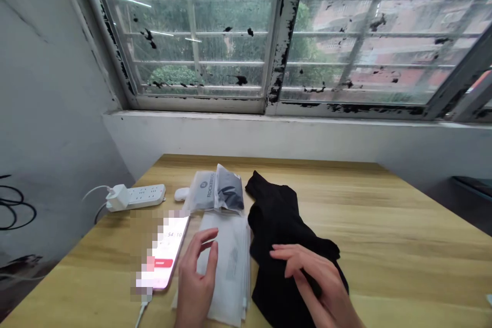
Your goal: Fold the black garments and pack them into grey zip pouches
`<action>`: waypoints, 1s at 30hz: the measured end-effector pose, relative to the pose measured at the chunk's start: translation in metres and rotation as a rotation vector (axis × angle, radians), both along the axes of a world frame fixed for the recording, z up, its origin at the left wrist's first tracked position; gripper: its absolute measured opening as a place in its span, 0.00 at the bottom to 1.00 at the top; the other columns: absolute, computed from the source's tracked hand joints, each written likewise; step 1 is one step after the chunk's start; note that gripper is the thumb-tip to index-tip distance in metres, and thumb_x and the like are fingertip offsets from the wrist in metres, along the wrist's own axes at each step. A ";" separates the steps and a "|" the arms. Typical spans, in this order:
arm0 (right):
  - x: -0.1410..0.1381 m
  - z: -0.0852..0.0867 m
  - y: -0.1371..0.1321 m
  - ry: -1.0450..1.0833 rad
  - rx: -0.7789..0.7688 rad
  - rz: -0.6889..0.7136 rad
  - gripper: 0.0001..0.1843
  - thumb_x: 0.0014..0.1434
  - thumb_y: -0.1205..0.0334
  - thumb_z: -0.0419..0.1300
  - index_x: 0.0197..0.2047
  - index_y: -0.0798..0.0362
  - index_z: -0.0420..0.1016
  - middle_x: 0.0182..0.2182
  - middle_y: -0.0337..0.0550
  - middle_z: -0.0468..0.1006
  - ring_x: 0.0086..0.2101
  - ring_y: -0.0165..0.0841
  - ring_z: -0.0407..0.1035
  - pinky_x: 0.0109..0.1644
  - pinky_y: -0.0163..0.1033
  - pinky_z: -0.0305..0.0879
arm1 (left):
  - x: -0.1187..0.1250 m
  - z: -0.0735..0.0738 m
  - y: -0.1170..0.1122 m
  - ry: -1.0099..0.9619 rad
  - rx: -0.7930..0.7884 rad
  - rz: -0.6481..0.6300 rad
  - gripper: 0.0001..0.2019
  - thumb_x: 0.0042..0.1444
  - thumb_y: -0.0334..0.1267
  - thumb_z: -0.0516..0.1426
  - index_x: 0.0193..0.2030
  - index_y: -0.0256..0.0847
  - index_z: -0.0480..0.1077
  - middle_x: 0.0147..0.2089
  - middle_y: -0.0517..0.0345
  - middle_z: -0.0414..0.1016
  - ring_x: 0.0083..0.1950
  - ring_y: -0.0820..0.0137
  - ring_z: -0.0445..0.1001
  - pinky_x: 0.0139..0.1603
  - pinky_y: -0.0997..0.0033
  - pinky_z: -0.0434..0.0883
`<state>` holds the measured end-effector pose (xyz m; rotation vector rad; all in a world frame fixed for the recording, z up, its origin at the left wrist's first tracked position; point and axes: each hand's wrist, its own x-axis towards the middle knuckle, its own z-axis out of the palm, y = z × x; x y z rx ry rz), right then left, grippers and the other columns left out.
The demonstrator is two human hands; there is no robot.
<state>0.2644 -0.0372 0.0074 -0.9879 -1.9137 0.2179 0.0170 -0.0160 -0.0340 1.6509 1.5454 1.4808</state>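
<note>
My left hand [198, 277] rests with its fingers apart on a stack of clear plastic bags [230, 266] at the table's near edge, and holds nothing. My right hand [315, 282] lies on a heap of black fabric [279, 220], its fingers spread flat over the cloth. Just left of my left hand, a phone [167, 259] lies face up with its screen lit and a white cable at its near end. Behind the bags sits a sealed packet [217, 192] with dark fabric inside.
The wooden table [403, 236] stands against a wall under a window with peeling frames [274, 61]. A white power strip [140, 196] with a plug lies at the left rear. A small white oval object [181, 193] sits beside it. Black cables hang on the left wall.
</note>
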 end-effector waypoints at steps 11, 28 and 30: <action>0.014 -0.025 0.005 0.010 -0.237 -0.440 0.15 0.63 0.51 0.58 0.46 0.48 0.80 0.48 0.50 0.83 0.20 0.29 0.70 0.23 0.36 0.70 | 0.017 0.009 0.003 0.072 -0.123 -0.133 0.12 0.62 0.45 0.55 0.45 0.43 0.76 0.43 0.48 0.82 0.40 0.58 0.81 0.30 0.66 0.78; 0.047 -0.032 0.019 -0.322 -0.308 -0.748 0.15 0.52 0.59 0.58 0.43 0.47 0.79 0.33 0.45 0.85 0.31 0.45 0.80 0.31 0.42 0.71 | 0.019 0.000 0.003 -0.220 -0.162 -0.152 0.20 0.58 0.44 0.59 0.57 0.42 0.69 0.34 0.59 0.78 0.37 0.65 0.81 0.38 0.70 0.79; 0.055 -0.021 0.013 -0.363 -0.309 -0.856 0.14 0.52 0.58 0.58 0.41 0.46 0.80 0.33 0.45 0.84 0.27 0.44 0.78 0.25 0.41 0.67 | 0.019 -0.001 0.002 -0.239 -0.147 -0.147 0.20 0.57 0.44 0.60 0.56 0.42 0.69 0.34 0.58 0.79 0.38 0.65 0.82 0.38 0.70 0.79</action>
